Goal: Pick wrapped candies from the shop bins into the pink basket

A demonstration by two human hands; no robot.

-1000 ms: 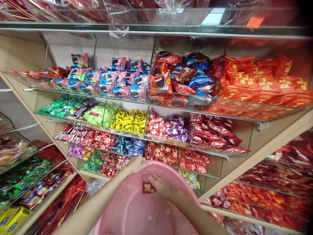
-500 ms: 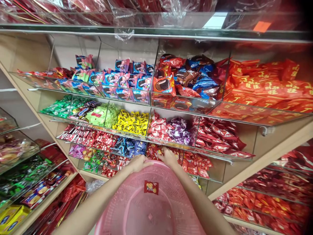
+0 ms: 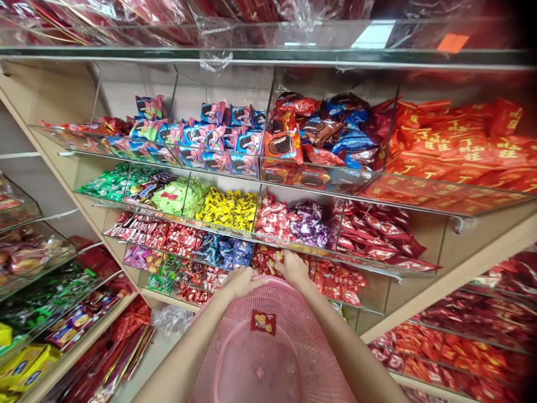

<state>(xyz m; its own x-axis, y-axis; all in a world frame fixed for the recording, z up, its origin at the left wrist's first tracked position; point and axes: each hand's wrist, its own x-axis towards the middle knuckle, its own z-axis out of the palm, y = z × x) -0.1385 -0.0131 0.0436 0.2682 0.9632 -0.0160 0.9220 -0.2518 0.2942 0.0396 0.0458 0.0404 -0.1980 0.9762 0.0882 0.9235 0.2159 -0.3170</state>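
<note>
Right hand: at the red packets shelved below purple-wrapped candies; grip hidden.
Red packets: picking seems in hand; the next move calls for a firm pinch.
Left hand: clasps the pink basket's rim.
Pink basket: holds one orange-printed packet.

wooden side panels frame tiered glass shelves.

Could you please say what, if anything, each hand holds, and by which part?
The left hand holds the pink basket by its far rim; right hand: cannot tell.
</note>
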